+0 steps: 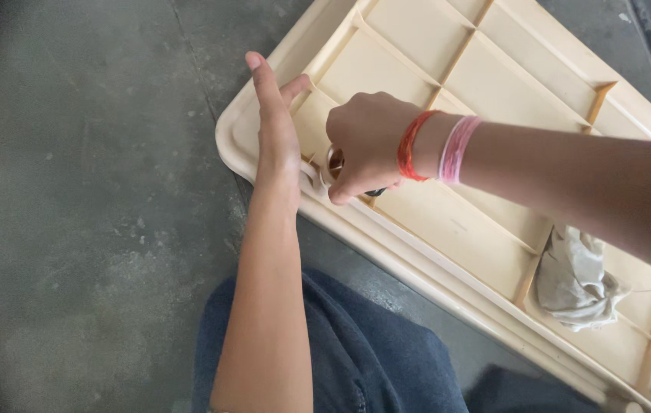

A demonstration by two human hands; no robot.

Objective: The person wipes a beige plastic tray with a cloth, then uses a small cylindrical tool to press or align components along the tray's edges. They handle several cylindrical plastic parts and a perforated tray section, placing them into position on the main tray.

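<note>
crumpled cloth (576, 279) in ribbed tray (494, 84), seemingly.

Both forearms are bare, with no sleeves showing. The right wrist wears a red thread band (411, 145) beside a wider pink-and-white band (456, 148). Blue denim trousers (371, 359) cover the legs.

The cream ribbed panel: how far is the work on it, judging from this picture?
Done: nothing finished can be told; a crumpled grey cloth lies in one compartment of the cream panel. In hand: the left hand steadies the panel's corner, and the right hand presses a small round thing there. Left: the other compartments look alike, so I cannot tell.
</note>
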